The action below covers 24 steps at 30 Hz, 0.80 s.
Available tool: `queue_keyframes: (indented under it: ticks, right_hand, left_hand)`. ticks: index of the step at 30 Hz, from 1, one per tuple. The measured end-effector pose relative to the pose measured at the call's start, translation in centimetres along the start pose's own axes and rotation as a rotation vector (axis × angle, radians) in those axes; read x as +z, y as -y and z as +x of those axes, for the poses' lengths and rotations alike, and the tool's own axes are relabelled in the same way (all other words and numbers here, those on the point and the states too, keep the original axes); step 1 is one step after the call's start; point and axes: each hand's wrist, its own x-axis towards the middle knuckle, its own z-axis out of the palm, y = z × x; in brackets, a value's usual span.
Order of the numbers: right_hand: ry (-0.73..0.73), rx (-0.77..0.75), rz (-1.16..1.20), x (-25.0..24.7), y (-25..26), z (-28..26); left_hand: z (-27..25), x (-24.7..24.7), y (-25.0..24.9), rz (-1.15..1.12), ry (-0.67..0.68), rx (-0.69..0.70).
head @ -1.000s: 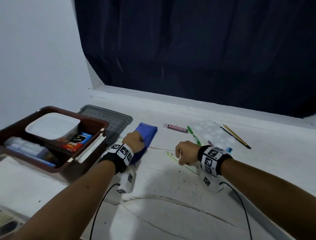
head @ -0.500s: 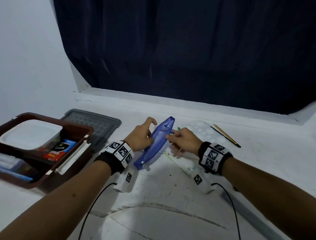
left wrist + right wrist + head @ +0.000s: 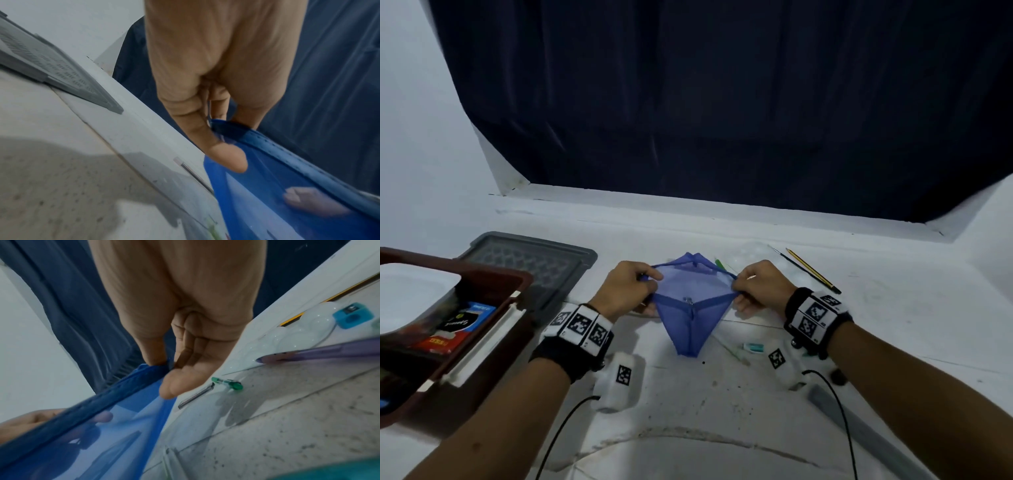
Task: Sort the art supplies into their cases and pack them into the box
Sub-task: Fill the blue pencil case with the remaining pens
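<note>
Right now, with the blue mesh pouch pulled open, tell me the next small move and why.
Probably keep the left hand pinching the blue mesh pouch open and free the right hand to pick up the green pen beside it: the pouch mouth gapes, looks empty, and supplies lie loose on the white table.

Head view: high, looking forward and down. Wrist views: close along each palm, facing inward. All share the pouch [image 3: 690, 305].
</note>
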Motion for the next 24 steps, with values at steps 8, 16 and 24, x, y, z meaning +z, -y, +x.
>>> queue_keyframes:
  ticks: [8, 16, 24]
  right_hand:
    - [0.058, -0.058, 0.068, 0.6, -0.8, -1.5]
    - [0.041, -0.092, -0.179, -2.0, -4.5, -2.6]
    - [0.223, -0.268, -0.686, 1.1, -4.8, -2.8]
  left_hand:
    - [-1.3, 2.5, 0.3, 0.138, 0.083, 0.085]
    - [-2.2, 3.5, 0.1, 0.165, -0.004, 0.166]
    - [-3.8, 5.3, -0.4, 0.057, -0.121, 0.161]
